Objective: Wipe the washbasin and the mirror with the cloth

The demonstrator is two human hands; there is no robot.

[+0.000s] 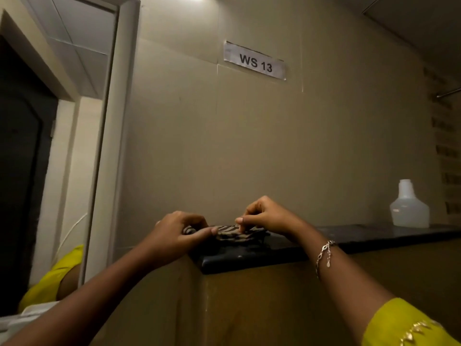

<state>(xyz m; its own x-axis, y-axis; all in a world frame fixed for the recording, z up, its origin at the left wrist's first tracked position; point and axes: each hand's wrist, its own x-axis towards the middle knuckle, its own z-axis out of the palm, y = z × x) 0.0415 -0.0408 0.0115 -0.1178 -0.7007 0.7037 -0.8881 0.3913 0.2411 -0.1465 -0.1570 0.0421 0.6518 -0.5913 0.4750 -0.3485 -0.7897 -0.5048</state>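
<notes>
A striped dark-and-light cloth (228,233) lies folded on the left end of a black stone ledge (374,237). My left hand (178,233) pinches the cloth's left edge between thumb and fingers. My right hand (264,217) pinches its right part with curled fingertips. The mirror (67,136) in a pale frame fills the left side and reflects a dark doorway and a yellow sleeve. A white corner at the bottom left may be the washbasin (15,320); most of it is out of view.
A translucent white plastic bottle (409,208) without a cap stands on the ledge at the right. A paper label reading "WS 13" (254,62) is stuck on the beige tiled wall above. A metal rod (449,92) juts out at the upper right.
</notes>
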